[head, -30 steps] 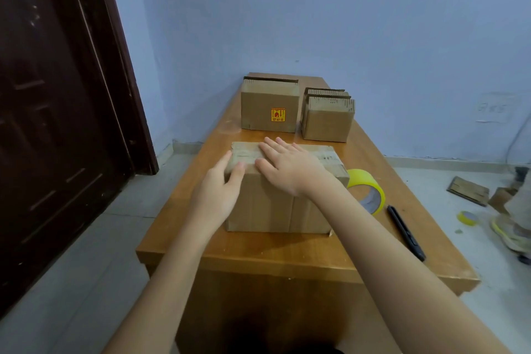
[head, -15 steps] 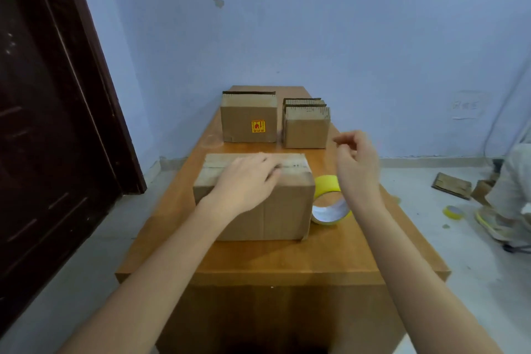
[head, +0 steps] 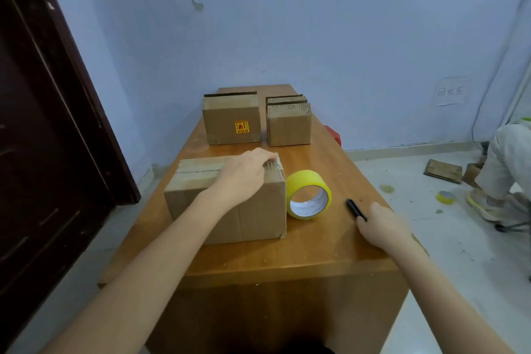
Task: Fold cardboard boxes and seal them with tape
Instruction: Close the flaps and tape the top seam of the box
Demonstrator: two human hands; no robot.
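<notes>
Both hands split now | my left hand [head: 244,172] flat on brown cardboard box [head: 227,198], holding taped end | my right hand [head: 382,224] dropped from mid-air onto black cutter pen [head: 355,208] on wooden tabletop [head: 316,253], fingers closing round it | prob cutting tape from yellow tape roll [head: 309,194] next

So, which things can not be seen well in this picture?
Head view only:
- Black tool: its near end is hidden under the right hand, so its kind and the grip are unclear.
- Tape end on the front box: covered by the left hand.
- Stacks behind the two back boxes: mostly hidden by them.
- Red thing beyond the table: mostly hidden by its edge.
- Seated person: cut by the right edge.
</notes>
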